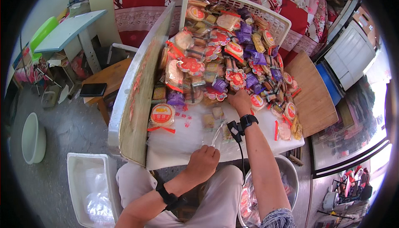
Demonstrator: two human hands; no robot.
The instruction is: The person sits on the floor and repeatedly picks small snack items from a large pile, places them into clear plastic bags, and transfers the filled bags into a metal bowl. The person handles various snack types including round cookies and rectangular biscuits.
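Observation:
My left hand (202,163) is closed on the edge of a clear plastic bag (215,134), which lies over the near part of a white covered table (177,161). Small square wrapped snacks (209,120) show in or under the bag. My right hand (241,102) reaches to the near edge of a large heap of packaged snacks, beside a red flower-shaped packet (236,79); its fingertips are hidden, so what they touch cannot be told. Purple wrapped sweets (220,85) lie close by. A round wrapped cracker packet (162,116) rests at the table's left.
A white plastic basket (282,25) lies tipped behind the heap. A wooden board (132,119) stands along the left side. On the floor are a white box (72,178) with clear bags and, at right, a metal basin (294,178) with packets.

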